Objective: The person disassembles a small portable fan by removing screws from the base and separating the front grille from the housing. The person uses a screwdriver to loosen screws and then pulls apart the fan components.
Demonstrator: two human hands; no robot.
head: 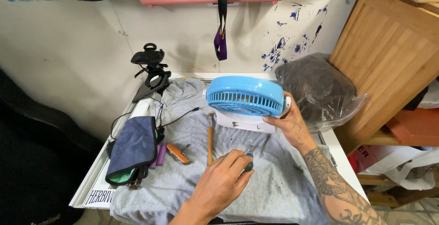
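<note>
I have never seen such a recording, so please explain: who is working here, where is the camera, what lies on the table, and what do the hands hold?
There is no machine, only a person's two bare hands. The single camera sits on the person's head and looks down. The right hand grips a small blue fan. The left hand closes around a small dark-handled tool. A grey cloth covers the white table. On it lie an orange-handled tool, a folding pocket knife and a blue pouch.
</note>
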